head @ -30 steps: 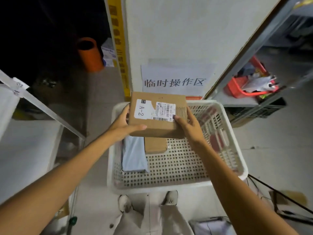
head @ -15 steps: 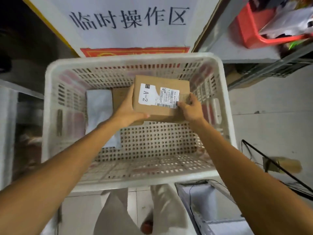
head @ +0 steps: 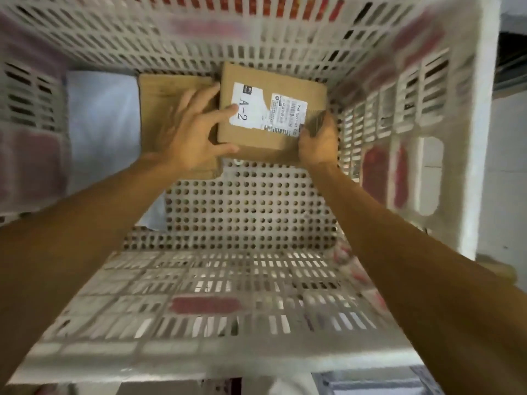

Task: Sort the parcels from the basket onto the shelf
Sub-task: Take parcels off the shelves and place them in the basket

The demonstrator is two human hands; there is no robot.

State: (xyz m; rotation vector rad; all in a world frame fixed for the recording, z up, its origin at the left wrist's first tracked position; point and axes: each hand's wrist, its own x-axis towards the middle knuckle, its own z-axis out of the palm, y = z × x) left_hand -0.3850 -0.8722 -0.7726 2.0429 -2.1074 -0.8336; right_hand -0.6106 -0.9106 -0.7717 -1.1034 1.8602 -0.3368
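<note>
Cardboard parcel [head: 281,138] marked A-2 being held near far wall of white basket [head: 285,41]; left hand [head: 194,138] gripping its left edge, fingers spread; right hand [head: 316,142] curling fingers round right edge.

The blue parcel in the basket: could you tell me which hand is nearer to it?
Left. The left hand is just right of the parcel; the right hand is farther right, beyond the A-2 box.
</note>
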